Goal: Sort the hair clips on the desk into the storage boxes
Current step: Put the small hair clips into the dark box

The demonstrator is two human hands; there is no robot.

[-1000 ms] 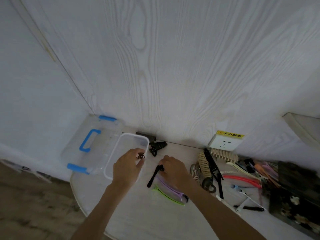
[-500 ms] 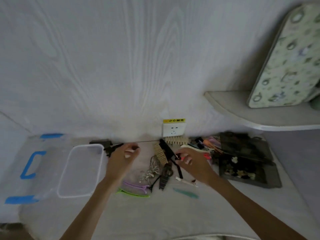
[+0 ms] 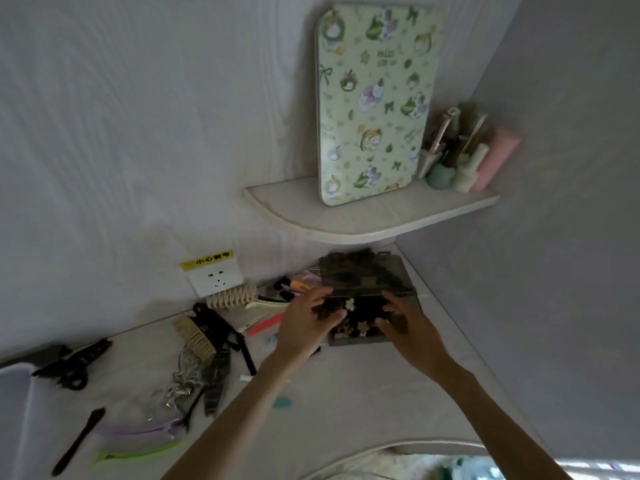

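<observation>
A dark compartment box with its lid raised stands at the back right of the desk. Small flower clips lie inside it. Both my hands are over its tray. My left hand pinches a small dark clip at the box's left side. My right hand holds a small brown clip over the right side. More hair clips lie spread on the desk: a black claw clip, a beige comb clip, a pink clip, and green and purple duckbill clips.
A clear storage box shows at the left edge. A wall socket sits behind the clips. A corner shelf overhangs the dark box and carries a patterned board and small bottles. The desk's curved front edge is near.
My view has swung right, away from the clear box. Both hands have moved from the loose clips to the dark compartment box, each carrying a small clip.
</observation>
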